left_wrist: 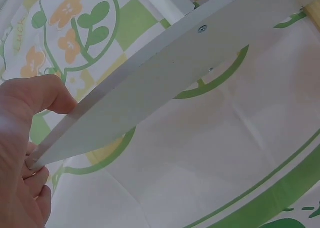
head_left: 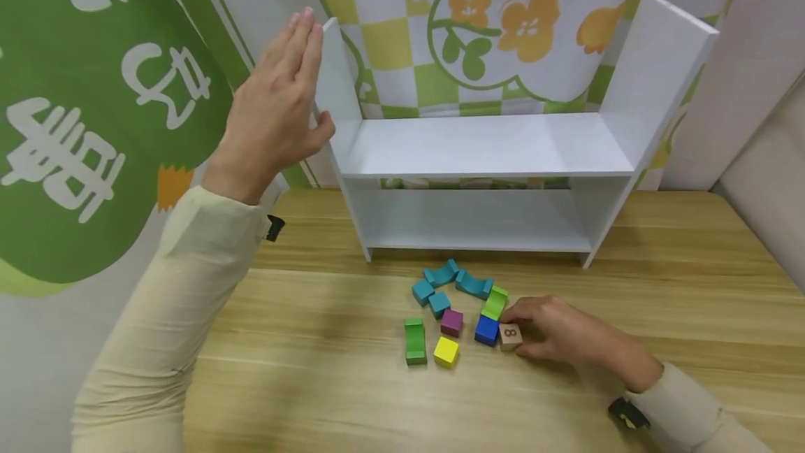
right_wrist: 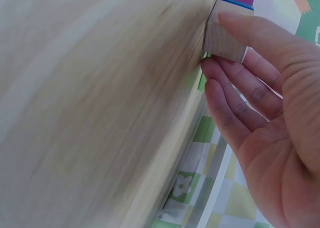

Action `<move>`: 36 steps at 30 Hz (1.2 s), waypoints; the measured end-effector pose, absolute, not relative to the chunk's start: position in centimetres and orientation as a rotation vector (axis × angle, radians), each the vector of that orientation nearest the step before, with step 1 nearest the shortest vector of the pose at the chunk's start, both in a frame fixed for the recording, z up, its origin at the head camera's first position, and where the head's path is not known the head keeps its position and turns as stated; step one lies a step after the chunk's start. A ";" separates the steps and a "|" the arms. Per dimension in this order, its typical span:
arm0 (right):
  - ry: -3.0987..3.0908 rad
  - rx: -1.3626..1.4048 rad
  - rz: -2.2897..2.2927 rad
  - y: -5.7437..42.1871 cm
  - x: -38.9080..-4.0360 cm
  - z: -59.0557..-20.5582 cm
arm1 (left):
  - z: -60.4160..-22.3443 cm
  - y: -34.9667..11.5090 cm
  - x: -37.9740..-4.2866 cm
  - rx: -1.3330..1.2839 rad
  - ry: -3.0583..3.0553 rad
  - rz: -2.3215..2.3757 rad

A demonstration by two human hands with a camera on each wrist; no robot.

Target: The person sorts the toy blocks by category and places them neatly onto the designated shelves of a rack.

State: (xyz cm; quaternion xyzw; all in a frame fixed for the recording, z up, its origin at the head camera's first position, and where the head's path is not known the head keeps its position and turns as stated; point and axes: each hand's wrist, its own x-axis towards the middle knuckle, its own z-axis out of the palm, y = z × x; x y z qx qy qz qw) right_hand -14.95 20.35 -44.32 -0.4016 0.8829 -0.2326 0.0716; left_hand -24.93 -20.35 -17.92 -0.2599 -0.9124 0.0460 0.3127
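My left hand (head_left: 277, 96) is at the upper left side panel of a white two-tier shelf (head_left: 490, 145). In the left wrist view, its thumb (left_wrist: 62, 100) presses the panel's edge, and its other fingers lie at the panel's end. My right hand (head_left: 569, 334) pinches a plain wooden block (head_left: 510, 337) marked 8 between thumb and fingers, down at the table. The wooden block (right_wrist: 227, 35) sits right beside a blue cube (head_left: 487, 331). Behind the blue cube lies a light green curved block (head_left: 495, 303).
Teal curved blocks (head_left: 474, 284) and teal cubes (head_left: 423, 291) lie before the shelf. Nearer are a purple cube (head_left: 451, 322), a yellow cube (head_left: 446, 352) and a green curved block (head_left: 415, 341) on the wooden table (head_left: 302, 383). Patterned cloth (head_left: 390, 26) hangs behind the shelf.
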 end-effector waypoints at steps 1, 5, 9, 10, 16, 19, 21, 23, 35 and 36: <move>2.652 -1.205 -0.702 20.3 -14.9 -44.2 | -17.9 -20.3 -24.9 -0.687 -2.410 0.117; 2.649 -1.226 -0.713 20.3 -14.9 -44.1 | -17.9 -20.3 -24.9 -0.683 -2.418 0.108; 2.637 -1.218 -0.724 20.3 -15.0 -44.1 | -17.9 -20.3 -24.8 -0.674 -2.422 0.111; 2.633 -1.204 -0.724 20.3 -15.1 -44.1 | -17.9 -20.3 -24.8 -0.673 -2.424 0.111; 2.603 -1.128 -0.734 20.4 -15.2 -43.7 | -17.8 -20.3 -24.7 -0.666 -2.442 0.128; 2.593 -1.152 -0.769 20.5 -15.3 -43.2 | -17.8 -20.3 -24.7 -0.662 -2.449 0.136; 2.592 -1.172 -0.791 20.5 -15.4 -42.7 | -17.7 -20.3 -24.7 -0.663 -2.450 0.137; 2.592 -1.184 -0.793 20.4 -15.5 -42.1 | -17.7 -20.3 -24.8 -0.664 -2.450 0.137; 2.617 -1.343 -0.715 18.9 -17.3 -36.9 | -17.6 -20.3 -24.8 -0.655 -2.470 0.147; 2.617 -1.345 -0.702 18.7 -17.5 -36.3 | -17.6 -20.3 -24.8 -0.657 -2.470 0.149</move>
